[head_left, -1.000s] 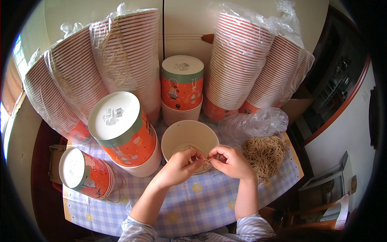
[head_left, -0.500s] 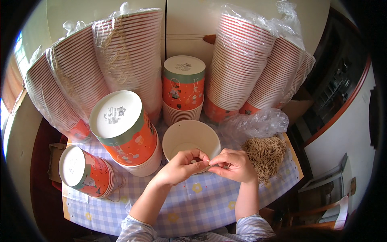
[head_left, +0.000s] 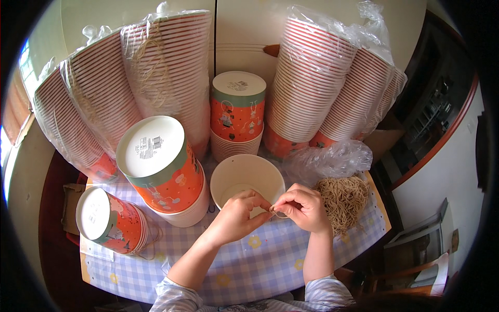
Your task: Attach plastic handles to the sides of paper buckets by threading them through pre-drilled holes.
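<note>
Tablecloth [head_left: 244,273], head view: blue-and-white check with scattered yellow flowers, laid over a table with a pale wooden edge [head_left: 383,210] bared at left and right. A cream panel [head_left: 239,28] with a dark vertical seam stands at the far side; a dark opening [head_left: 431,99] with reddish-brown trim lies to the far right, and a wooden chair [head_left: 410,281] near right.

Open paper bucket [head_left: 227,181] at centre, mouth up: smooth cream interior, rounded rim, small dark spot on the far wall. Left hand [head_left: 241,210] and right hand [head_left: 305,208] meet at its near right rim. Thumb and fingertips of each are closed in a pinch on a thin tan cord [head_left: 281,215], which curves in a small loop under the right fingers. Cannot tell whether the cord passes through the bucket.

Right of the hands: tangled, fibrous heap of tan cord [head_left: 343,205]; beyond it, crumpled clear plastic [head_left: 332,158]. Inverted orange-and-green bucket stacks stand far centre [head_left: 238,117] and left [head_left: 166,177]; a smaller one [head_left: 123,226] sits near left. Tall ribbed stacks in glossy film rise far left [head_left: 169,78] and far right [head_left: 314,78].
</note>
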`<state>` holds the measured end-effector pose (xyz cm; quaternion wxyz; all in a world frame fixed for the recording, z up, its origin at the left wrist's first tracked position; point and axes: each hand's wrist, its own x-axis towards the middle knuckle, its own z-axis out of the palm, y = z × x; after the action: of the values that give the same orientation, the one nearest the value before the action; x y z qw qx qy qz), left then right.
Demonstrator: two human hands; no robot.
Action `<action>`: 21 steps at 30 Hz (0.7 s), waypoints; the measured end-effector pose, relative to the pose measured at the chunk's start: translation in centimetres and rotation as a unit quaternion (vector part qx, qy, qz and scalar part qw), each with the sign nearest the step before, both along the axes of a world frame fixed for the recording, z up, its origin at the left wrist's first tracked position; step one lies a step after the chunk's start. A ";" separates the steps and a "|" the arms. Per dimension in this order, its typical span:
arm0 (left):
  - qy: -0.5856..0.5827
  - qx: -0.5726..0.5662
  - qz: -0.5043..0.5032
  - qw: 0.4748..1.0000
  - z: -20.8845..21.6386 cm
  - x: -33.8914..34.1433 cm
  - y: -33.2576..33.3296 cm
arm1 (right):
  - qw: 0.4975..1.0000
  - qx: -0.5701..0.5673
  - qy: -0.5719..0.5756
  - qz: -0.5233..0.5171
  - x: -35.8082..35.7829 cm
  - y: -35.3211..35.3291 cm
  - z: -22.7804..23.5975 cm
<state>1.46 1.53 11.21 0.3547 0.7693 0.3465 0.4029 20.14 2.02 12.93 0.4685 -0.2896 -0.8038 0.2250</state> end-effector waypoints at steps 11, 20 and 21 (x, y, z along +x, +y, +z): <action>-0.072 -0.157 0.035 0.984 1.0 -0.8 -0.2 | 0.992 -0.118 -0.051 0.014 0.0 0.2 -0.4; -0.245 -0.213 -0.023 0.946 0.5 -1.0 0.2 | 0.965 -0.245 -0.086 0.034 0.3 -0.1 -0.7; -0.267 -0.212 -0.032 0.940 0.5 -1.1 0.3 | 0.964 -0.247 -0.092 0.034 0.2 -0.1 -0.7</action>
<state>0.36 1.80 11.70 0.6015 0.5517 0.2913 0.4990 20.38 1.97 12.23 0.2985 -0.3879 -0.7725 0.4046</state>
